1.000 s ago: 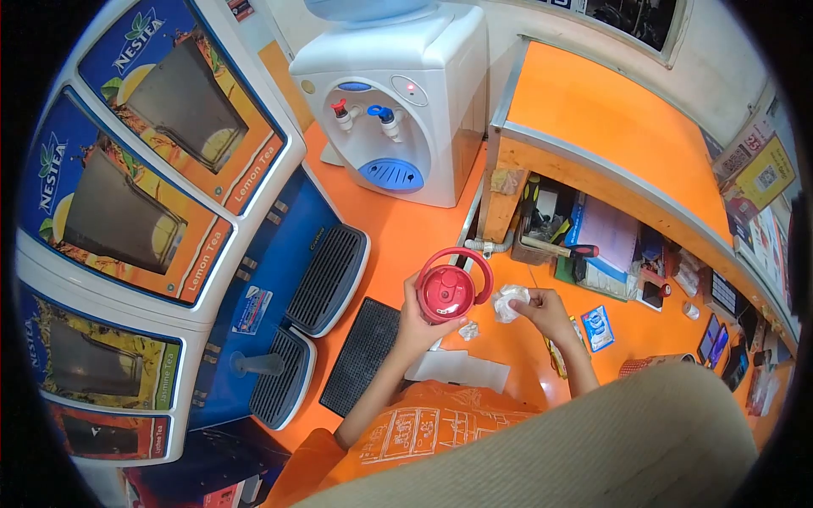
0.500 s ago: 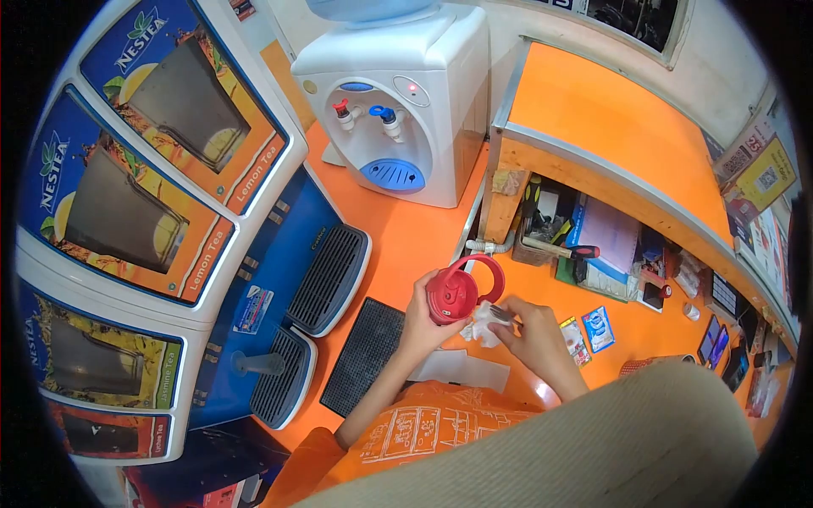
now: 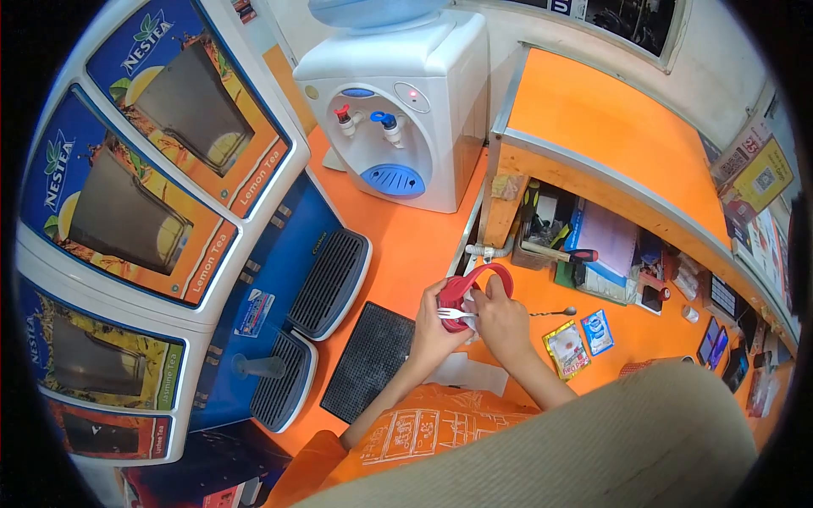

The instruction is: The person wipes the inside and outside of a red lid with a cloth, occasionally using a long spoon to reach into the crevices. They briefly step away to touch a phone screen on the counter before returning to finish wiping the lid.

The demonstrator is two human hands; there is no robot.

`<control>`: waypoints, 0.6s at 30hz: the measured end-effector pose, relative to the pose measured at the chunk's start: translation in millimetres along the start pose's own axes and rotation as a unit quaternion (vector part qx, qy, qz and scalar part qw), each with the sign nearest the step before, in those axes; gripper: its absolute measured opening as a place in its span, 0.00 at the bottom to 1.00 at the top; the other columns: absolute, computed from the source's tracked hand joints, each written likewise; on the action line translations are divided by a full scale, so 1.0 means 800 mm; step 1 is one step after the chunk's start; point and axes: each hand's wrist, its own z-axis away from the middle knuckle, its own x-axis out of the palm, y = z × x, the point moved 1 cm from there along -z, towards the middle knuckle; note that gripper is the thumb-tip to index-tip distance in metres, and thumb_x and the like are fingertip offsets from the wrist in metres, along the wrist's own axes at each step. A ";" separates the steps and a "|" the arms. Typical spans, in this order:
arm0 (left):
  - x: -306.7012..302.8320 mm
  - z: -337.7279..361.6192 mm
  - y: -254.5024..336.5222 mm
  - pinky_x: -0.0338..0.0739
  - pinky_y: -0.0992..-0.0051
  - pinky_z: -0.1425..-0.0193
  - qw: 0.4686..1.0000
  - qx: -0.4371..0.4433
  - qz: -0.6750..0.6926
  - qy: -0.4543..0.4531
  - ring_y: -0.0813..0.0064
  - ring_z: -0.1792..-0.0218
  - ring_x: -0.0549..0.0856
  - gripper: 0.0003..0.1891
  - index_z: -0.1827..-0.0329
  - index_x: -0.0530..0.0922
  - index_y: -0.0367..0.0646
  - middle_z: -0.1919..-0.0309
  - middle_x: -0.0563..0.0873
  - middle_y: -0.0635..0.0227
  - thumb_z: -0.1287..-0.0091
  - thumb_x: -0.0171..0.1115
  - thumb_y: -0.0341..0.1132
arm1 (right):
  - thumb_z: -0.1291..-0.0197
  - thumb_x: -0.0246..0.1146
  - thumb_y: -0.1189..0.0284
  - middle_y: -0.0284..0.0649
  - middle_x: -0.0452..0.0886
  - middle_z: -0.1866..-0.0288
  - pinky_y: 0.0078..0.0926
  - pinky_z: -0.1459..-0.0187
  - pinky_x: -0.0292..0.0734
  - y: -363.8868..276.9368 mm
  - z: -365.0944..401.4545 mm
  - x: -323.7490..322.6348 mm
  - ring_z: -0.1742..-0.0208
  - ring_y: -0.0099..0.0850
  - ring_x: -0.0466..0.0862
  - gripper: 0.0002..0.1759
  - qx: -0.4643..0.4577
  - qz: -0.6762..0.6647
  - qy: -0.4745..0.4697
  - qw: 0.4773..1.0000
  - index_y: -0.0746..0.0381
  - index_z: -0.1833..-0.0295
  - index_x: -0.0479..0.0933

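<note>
My left hand [image 3: 430, 337] is closed around the side of a red bottle lid [image 3: 451, 292] with a loop handle [image 3: 500, 273]. Over the lid, my right hand [image 3: 501, 323] pinches a small white fork [image 3: 456, 313] whose tines point left, along with a white tissue [image 3: 471, 303] that is pressed against the lid's inside. My fingers hide much of the tissue and the lid's interior. A long-handled spoon [image 3: 555, 312] lies on the orange counter to the right, above a yellow sachet [image 3: 566, 350] and a blue sachet [image 3: 597, 332].
Left stands a tea dispenser [image 3: 182, 326] with drip trays, beside a black mat [image 3: 373, 360]. A white water dispenser [image 3: 461, 110] is at the back. On the right, an orange shelf [image 3: 610, 127] overhangs tools and papers. White paper [image 3: 474, 372] lies near my body.
My right hand has moved left onto the lid, bringing the tissue and fork against it. The lid has tilted, and the spoon and yellow sachet show more fully.
</note>
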 end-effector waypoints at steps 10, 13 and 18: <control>-0.007 -0.002 -0.008 0.72 0.66 0.44 1.000 -0.008 -0.001 0.017 0.57 0.47 0.77 0.45 0.41 0.58 0.34 0.48 0.74 0.48 0.59 0.78 0.40 | 0.48 0.58 0.72 0.46 0.71 0.60 0.37 0.69 0.77 0.006 0.018 -0.096 0.64 0.42 0.80 0.15 -0.034 -0.050 -0.066 0.996 0.62 0.52 0.73; -0.007 -0.002 -0.009 0.72 0.66 0.43 1.000 -0.017 0.012 0.002 0.57 0.46 0.77 0.45 0.42 0.59 0.34 0.48 0.73 0.48 0.60 0.78 0.41 | 0.50 0.58 0.75 0.44 0.75 0.64 0.31 0.70 0.78 0.009 0.021 -0.101 0.64 0.37 0.81 0.14 -0.099 0.052 -0.093 0.989 0.63 0.55 0.74; -0.003 0.000 -0.017 0.72 0.65 0.43 1.000 0.011 -0.010 -0.004 0.56 0.46 0.77 0.44 0.42 0.59 0.34 0.48 0.73 0.48 0.60 0.77 0.37 | 0.52 0.58 0.76 0.38 0.77 0.74 0.29 0.73 0.77 0.000 0.016 -0.085 0.67 0.33 0.81 0.09 -0.098 0.124 -0.128 0.979 0.60 0.62 0.75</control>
